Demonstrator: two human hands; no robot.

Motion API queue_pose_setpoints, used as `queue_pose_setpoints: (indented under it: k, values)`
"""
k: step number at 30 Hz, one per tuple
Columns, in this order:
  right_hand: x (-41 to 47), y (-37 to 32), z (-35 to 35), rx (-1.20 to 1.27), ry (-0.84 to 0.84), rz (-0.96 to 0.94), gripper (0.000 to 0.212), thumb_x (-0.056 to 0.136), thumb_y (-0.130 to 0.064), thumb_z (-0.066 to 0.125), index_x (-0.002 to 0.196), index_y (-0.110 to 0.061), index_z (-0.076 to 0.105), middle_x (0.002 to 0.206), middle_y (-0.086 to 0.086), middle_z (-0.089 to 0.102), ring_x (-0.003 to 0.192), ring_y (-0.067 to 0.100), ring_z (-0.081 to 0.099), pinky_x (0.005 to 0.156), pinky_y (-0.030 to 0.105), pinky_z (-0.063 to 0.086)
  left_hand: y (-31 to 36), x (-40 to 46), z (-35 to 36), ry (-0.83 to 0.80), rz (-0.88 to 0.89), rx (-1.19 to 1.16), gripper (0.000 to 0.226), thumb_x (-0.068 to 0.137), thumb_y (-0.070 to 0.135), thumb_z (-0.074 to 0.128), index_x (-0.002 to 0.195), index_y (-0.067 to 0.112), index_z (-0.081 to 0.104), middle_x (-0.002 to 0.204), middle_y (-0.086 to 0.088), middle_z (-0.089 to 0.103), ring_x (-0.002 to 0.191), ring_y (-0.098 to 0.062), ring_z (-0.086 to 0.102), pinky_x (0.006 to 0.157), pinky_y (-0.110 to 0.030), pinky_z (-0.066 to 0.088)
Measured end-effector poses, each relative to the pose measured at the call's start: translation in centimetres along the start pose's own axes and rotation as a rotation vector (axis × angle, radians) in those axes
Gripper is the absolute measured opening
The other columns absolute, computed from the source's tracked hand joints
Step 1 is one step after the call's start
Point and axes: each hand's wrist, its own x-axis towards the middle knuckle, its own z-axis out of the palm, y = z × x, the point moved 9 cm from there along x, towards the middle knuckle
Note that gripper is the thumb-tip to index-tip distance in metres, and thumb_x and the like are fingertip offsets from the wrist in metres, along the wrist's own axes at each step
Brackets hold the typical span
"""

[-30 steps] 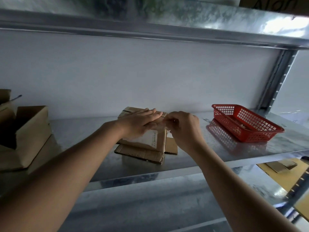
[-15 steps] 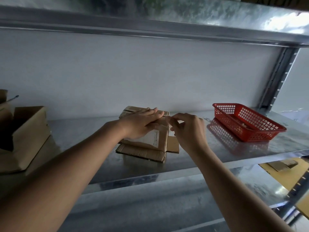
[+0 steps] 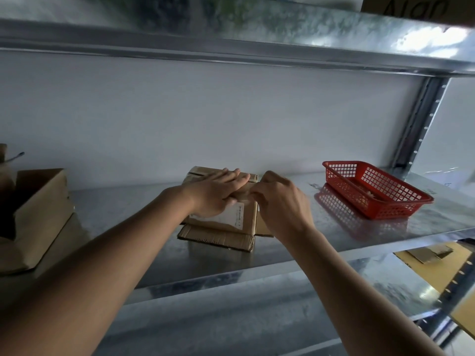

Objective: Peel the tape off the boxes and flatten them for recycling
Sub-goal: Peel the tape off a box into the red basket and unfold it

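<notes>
A small flattened cardboard box (image 3: 231, 227) with a white label lies on the metal shelf (image 3: 295, 242) in the middle. My left hand (image 3: 218, 191) lies flat on top of it with straight fingers, pressing it down. My right hand (image 3: 280, 201) is at the box's right edge, its fingertips curled and pinching at the top surface near the tape; the tape itself is too small to make out.
A red plastic basket (image 3: 408, 199) stands to the right on the shelf. An open cardboard box (image 3: 38, 214) sits at the far left. Flat cardboard pieces (image 3: 429, 253) lie below on the right. Another shelf hangs overhead.
My right hand has shifted slightly along the box's right edge and its fingers have closed back onto the top. The left hand stays flat on the box.
</notes>
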Motion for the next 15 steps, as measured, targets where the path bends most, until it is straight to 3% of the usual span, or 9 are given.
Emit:
queue_pose_setpoints:
  k: [7,11,13,15]
  values:
    - [0.7,0.3,-0.5,0.219,0.071,0.003,0.025,0.099,-0.021,0.056,0.107,-0.021,0.079,0.090,0.004,0.067,0.075,0.028,0.065,0.062,0.044,0.055,-0.1,0.2,0.2,-0.001,-0.004,-0.005,0.067,0.111,0.044,0.032,0.161,0.038,-0.012,0.170,0.011,-0.020,0.155,-0.009,-0.020,0.113,-0.029,-0.014]
    - [1.3,1.6,0.0,0.271,0.085,0.093,0.036,0.099,-0.011,0.062,0.133,-0.020,0.069,0.104,0.008,0.074,0.088,0.024,0.070,0.075,0.030,0.051,0.6,-0.2,0.1,0.045,-0.003,-0.008,0.068,0.111,0.043,0.034,0.163,0.038,-0.011,0.171,0.009,-0.016,0.156,-0.012,-0.017,0.122,-0.036,-0.010]
    - [1.2,2.1,0.0,0.296,0.110,0.127,0.032,0.098,-0.011,0.064,0.126,-0.023,0.073,0.101,0.004,0.075,0.087,0.019,0.070,0.075,0.025,0.048,0.9,-0.3,-0.2,0.058,-0.006,-0.006,0.068,0.110,0.043,0.034,0.163,0.038,-0.008,0.172,0.008,-0.013,0.157,-0.013,-0.014,0.127,-0.042,-0.005]
    - [0.9,2.8,-0.3,0.303,0.162,0.189,0.023,0.096,-0.014,0.067,0.110,-0.026,0.080,0.089,-0.001,0.076,0.078,0.014,0.068,0.075,0.029,0.051,1.2,-0.3,-0.4,0.060,-0.009,0.005,0.067,0.110,0.042,0.035,0.163,0.039,-0.006,0.172,0.008,-0.010,0.158,-0.014,-0.012,0.129,-0.044,-0.002]
